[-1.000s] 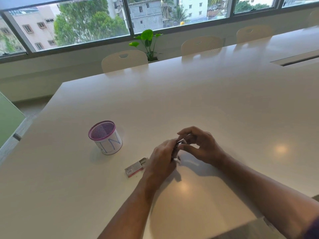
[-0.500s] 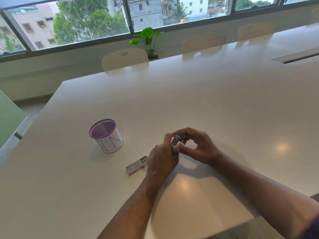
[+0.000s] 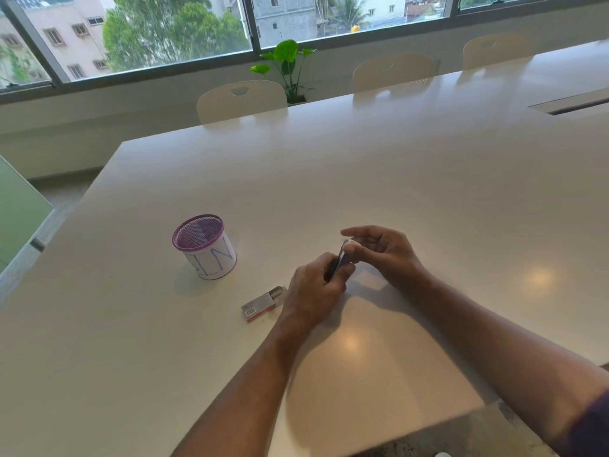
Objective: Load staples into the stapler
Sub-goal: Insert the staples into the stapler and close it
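A small dark stapler [image 3: 339, 260] stands tilted above the white table [image 3: 395, 179], mostly hidden by fingers. My left hand [image 3: 316, 288] is closed around its lower end. My right hand [image 3: 384, 253] touches its upper end with the thumb, the index finger stretched out above it. Whether the stapler's top is raised I cannot tell. A small staple box [image 3: 262, 303], its tray pulled partly out, lies on the table just left of my left hand.
A purple mesh cup [image 3: 204, 247] wrapped in white paper stands to the left of the hands. Pale chairs [image 3: 240, 100] line the far table edge, with a green plant [image 3: 286, 69] behind. A slot [image 3: 573, 103] is cut into the table far right.
The stapler has tipped up more steeply. My right hand's fingers have spread apart and its index finger has lifted off. My left hand has stayed in place.
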A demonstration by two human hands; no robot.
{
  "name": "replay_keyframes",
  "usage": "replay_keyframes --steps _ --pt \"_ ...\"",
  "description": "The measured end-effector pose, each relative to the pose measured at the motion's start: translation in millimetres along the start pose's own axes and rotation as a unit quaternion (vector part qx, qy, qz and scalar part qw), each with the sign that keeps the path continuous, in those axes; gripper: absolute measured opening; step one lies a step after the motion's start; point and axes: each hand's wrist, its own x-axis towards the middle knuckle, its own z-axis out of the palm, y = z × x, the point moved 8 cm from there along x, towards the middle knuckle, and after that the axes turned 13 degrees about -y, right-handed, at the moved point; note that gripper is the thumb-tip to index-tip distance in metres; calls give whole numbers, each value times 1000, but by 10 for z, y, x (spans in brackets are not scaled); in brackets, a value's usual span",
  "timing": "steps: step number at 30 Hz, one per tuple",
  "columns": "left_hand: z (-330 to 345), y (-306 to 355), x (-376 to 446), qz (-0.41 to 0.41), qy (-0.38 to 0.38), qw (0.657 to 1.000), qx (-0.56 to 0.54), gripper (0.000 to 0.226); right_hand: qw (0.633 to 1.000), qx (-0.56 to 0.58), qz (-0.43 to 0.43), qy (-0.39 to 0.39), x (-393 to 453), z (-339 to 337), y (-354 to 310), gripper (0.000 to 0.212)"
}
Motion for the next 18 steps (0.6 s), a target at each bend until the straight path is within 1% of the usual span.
replay_keyframes --steps 5,10,14,17,18 --pt "-2 0 -5 -20 9 1000 13 36 1000 23 -2 -7 -12 52 -27 30" --pt "-8 -6 -27 -22 14 1000 5 37 1000 12 3 -5 -15 75 -60 33" --pt "25 46 -40 0 7 1000 -20 47 998 -39 41 -1 -4 81 -37 32" --pt "42 86 -52 2 1 1000 6 56 995 -45 89 -17 56 165 69 39" --pt "56 85 -51 -1 -6 1000 19 55 993 -56 100 -21 73 179 97 42"
